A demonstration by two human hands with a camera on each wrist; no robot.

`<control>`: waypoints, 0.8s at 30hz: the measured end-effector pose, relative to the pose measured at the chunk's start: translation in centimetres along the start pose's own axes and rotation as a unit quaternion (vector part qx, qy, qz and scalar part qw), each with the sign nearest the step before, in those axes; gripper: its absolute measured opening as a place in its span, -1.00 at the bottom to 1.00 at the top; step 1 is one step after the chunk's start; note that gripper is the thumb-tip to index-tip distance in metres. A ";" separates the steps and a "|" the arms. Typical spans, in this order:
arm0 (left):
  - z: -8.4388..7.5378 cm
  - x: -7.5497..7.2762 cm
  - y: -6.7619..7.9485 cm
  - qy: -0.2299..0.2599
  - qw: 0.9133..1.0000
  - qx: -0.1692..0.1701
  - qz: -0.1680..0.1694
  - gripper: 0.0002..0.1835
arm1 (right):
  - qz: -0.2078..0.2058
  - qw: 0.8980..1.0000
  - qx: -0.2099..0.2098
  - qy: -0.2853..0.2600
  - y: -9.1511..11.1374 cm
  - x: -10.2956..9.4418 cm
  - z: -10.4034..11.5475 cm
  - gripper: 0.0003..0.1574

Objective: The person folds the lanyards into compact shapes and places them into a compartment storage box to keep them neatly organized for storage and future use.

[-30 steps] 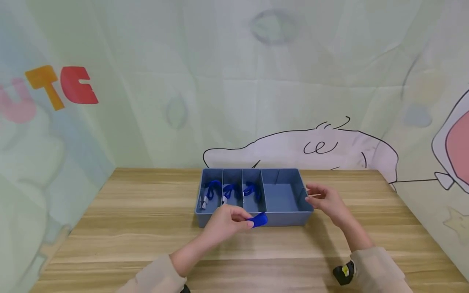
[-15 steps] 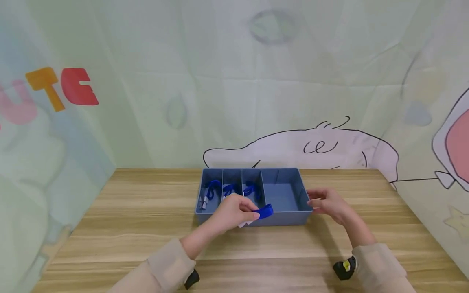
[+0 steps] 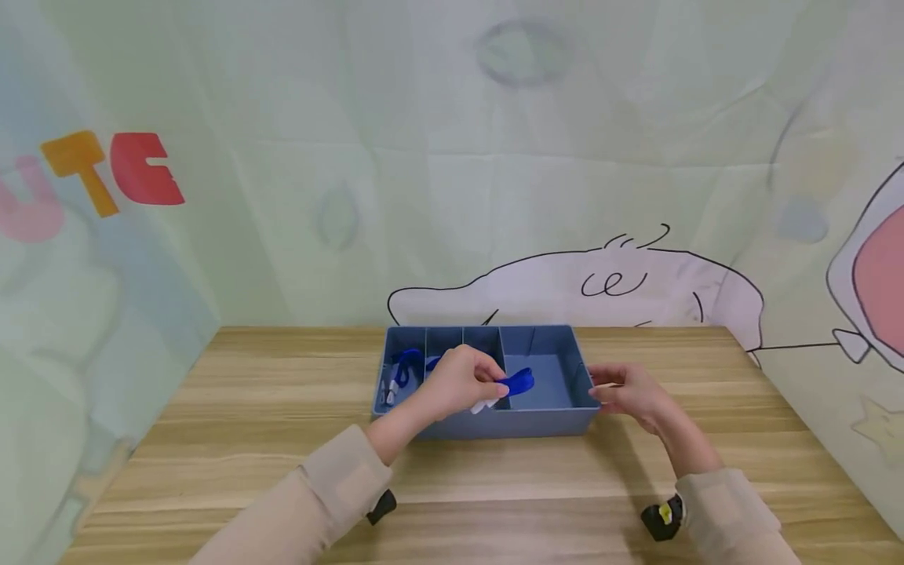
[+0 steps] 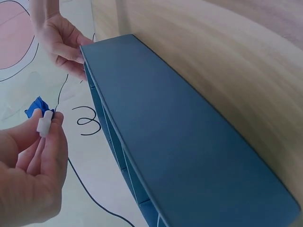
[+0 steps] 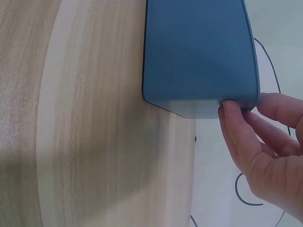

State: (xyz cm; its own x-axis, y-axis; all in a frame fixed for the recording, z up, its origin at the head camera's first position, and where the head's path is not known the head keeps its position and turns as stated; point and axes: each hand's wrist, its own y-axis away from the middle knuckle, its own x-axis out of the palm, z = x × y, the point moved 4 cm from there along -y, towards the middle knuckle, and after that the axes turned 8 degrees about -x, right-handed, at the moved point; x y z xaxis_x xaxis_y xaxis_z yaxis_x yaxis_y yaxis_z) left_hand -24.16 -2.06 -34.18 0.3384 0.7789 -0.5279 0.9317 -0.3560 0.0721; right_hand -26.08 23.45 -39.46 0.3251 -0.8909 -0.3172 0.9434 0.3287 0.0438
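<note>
My left hand [image 3: 462, 380] pinches a folded blue cable [image 3: 519, 382] between thumb and fingers, above the divided grey-blue box [image 3: 523, 424]. The cable's blue loop hangs over the large right compartment. Its white plug [image 4: 45, 124] sticks out between the fingertips in the left wrist view. At the box's right end, my right hand [image 3: 636, 396] holds the wall near the rim. Its fingers [image 5: 239, 135] lie against the outside in the right wrist view. Another blue cable [image 3: 404, 369] lies in the leftmost compartment. The left hand largely hides the two middle compartments.
The box stands near the back of a wooden table [image 3: 282, 392]. Behind the table hangs a printed cloth [image 3: 304, 235] with cartoon drawings. Each sleeve carries a small black wrist device [image 3: 664, 519].
My left hand has moved up and right, bringing the blue cable from in front of the box to over its right compartment. The right hand stays at the box's end.
</note>
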 end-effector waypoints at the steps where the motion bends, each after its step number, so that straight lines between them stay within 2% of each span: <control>1: -0.1 -0.1 -0.1 -0.003 1.000 0.001 -0.003 -0.91 | -0.003 1.000 0.000 0.001 0.0 0.0 0.0 -0.38; 14: -0.7 -1.1 -1.0 -0.047 0.999 0.002 -0.019 -0.89 | -0.007 1.000 -0.011 0.020 -0.3 0.1 0.1 -0.43; 24: -1.0 -0.6 -2.1 -0.054 0.998 0.012 -0.021 -0.89 | 0.002 1.000 -0.009 0.026 -0.3 0.1 0.1 -0.44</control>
State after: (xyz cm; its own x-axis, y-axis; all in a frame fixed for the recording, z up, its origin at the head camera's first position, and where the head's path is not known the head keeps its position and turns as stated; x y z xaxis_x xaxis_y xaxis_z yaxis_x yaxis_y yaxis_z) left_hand -26.19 -1.21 -33.15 0.2825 0.7335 -0.6182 0.9406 -0.3384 0.0283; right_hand -26.29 23.22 -39.36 0.3251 -0.8718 -0.3665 0.9405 0.3386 0.0289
